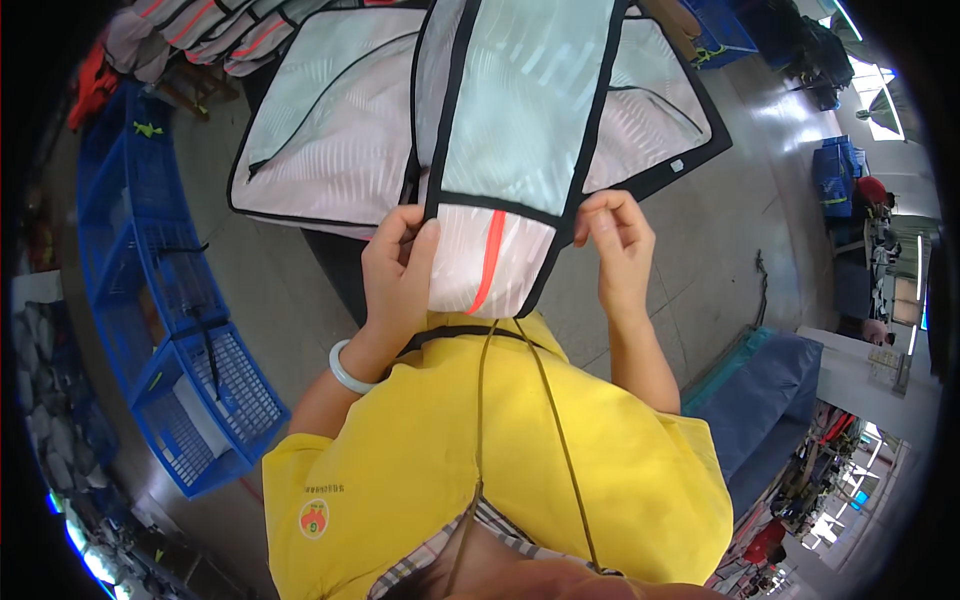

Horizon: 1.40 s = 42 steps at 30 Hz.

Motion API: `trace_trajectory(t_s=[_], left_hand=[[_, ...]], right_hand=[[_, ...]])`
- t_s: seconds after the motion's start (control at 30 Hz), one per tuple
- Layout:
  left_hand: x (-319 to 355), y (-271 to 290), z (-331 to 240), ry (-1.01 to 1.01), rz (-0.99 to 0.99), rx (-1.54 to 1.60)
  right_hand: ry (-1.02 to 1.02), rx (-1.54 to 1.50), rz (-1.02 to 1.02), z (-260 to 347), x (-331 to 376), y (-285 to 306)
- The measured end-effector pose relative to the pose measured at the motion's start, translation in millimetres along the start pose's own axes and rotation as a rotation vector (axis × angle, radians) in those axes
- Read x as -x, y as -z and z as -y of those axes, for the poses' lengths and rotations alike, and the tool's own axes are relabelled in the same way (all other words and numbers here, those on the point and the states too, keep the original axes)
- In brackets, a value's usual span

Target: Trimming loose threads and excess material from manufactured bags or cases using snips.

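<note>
A: In the head view, where is the bound fabric panel (518,135)?

B: At the top centre, its near end right in front of the yellow apron (500,430). Most of it is pale green; the near end is pinkish white, crossed lengthwise by an orange-red stripe (490,258). Black binding (500,206) separates the two parts and runs along the sides.

A: And the left hand (402,262)?

B: It grips the panel's left edge close to that seam, thumb on the near side. A pale bangle (350,369) circles the wrist.

A: The right hand (617,245)?

B: Fingers curled, it pinches the black right edge, almost level with the other hand.

A: What lies behind the panel?

B: Larger black-edged fabric pieces (335,135), pink and pale green, showing on both sides of it. A curved black line crosses the left one. I can't tell what supports them.

A: Farther out?

B: Blue plastic crates (262,440) stand in a row along the left, on the grey floor (285,270). More striped fabric pieces (215,35) are heaped at the upper left, and a dark blue covered bundle (770,395) sits at the lower right, near the apron.
</note>
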<state>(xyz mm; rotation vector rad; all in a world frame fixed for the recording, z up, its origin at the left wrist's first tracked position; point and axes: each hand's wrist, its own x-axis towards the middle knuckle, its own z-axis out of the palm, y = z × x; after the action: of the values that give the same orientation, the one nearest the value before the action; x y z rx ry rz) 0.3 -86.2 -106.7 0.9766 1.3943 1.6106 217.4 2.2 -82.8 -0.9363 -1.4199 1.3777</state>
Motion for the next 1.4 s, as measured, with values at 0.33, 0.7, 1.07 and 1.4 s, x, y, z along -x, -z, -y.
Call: trace_trajectory(t_s=[0.33, 0.7, 1.07, 1.4], left_hand=[[16.3, -5.1, 7.0, -0.023, 0.097, -0.222], [6.4, 1.6, 13.3, -0.104, -0.09, -0.194], [21.3, 15.7, 11.7, -0.062, -0.036, -0.103], [26.8, 26.9, 25.0, -0.033, 0.004, -0.08]], right_hand=[[0.158, 0.205, -0.248, 15.4, -25.1, 1.1], [-0.204, -0.121, 0.936, -12.1, 61.2, -7.0], [-0.88, 1.217, 0.519, -245.2, 137.3, 71.8], [-0.279, 0.966, 0.661, -260.2, 135.5, 87.3]])
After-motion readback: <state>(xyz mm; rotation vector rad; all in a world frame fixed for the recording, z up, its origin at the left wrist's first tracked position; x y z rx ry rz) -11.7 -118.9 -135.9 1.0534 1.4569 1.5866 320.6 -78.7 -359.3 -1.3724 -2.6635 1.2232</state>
